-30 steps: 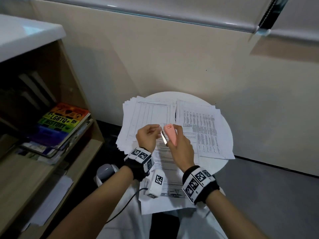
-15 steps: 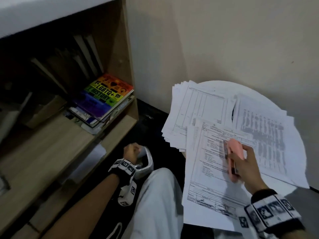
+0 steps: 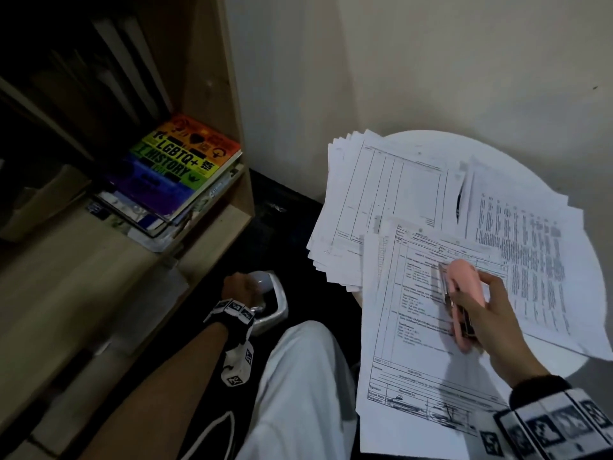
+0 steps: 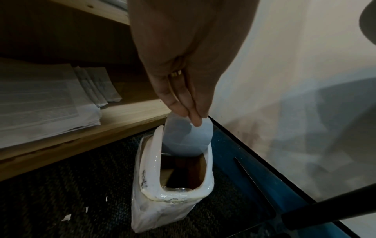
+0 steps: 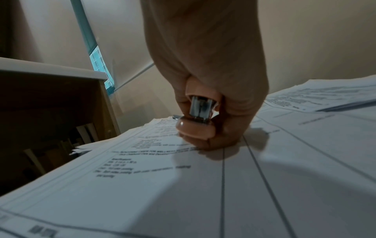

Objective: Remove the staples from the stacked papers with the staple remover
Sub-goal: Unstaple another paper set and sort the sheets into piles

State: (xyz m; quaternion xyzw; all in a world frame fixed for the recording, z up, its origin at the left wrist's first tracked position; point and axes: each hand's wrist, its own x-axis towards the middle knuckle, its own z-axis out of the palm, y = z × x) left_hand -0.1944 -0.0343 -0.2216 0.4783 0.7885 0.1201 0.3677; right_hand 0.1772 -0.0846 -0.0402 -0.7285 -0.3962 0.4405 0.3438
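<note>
My right hand (image 3: 481, 310) grips a pink staple remover (image 3: 464, 283) with metal jaws and rests with it on the top printed sheet (image 3: 414, 327) on the round white table (image 3: 414, 141). In the right wrist view the remover (image 5: 195, 128) sits in my curled right hand (image 5: 201, 111), low over the sheet (image 5: 183, 185). My left hand (image 3: 237, 287) is down at a small white bin (image 3: 275, 310) on the floor. Its straight fingers (image 4: 193, 117) touch the bin's grey swing lid (image 4: 187, 141), which is tipped inward. I see no staple.
Two more paper stacks lie behind the sheet, one left (image 3: 381, 200) and one right (image 3: 530, 244). A wooden shelf (image 3: 83, 277) with a rainbow-covered book (image 3: 185, 161) stands at the left. My white-trousered leg (image 3: 298, 393) lies between bin and table. A black table leg (image 4: 325, 209) crosses nearby.
My left hand left the papers' top edge and went down left to the bin. My right hand lowered the remover onto the sheet. The head view swung left.
</note>
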